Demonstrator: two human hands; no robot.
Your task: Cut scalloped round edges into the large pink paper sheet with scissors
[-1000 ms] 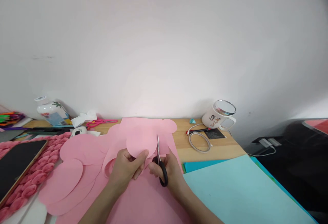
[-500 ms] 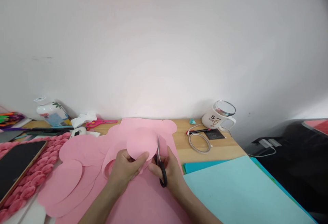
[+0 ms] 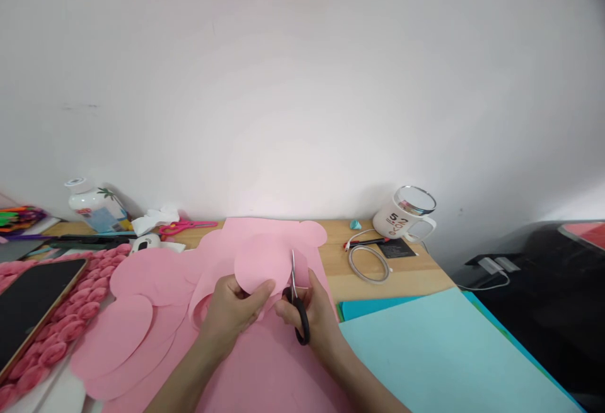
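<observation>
Between thumb and fingers, my left hand point(image 3: 234, 309) pinches the lower edge of a pink sheet of paper point(image 3: 262, 261), whose outline is rounded. My right hand point(image 3: 314, 312) grips black-handled scissors point(image 3: 301, 319), their blades pointing up along the right edge of that sheet. A curled strip of pink paper stands just right of the blades. Large pink sheets lie beneath both hands. To the left, several round pink paper pieces point(image 3: 113, 337) overlap in a pile.
On the right lie light blue paper sheets point(image 3: 439, 350). Behind them are a coiled cable point(image 3: 368, 265), a dark card point(image 3: 397, 248) and a white mug point(image 3: 404, 214). Pink scissors point(image 3: 186, 227), a white bottle point(image 3: 97, 205) and a phone point(image 3: 38, 306) are on the left.
The scissor handles have shifted very slightly to the right and the loops look a little more closed. My left hand and the paper stay nearly in place.
</observation>
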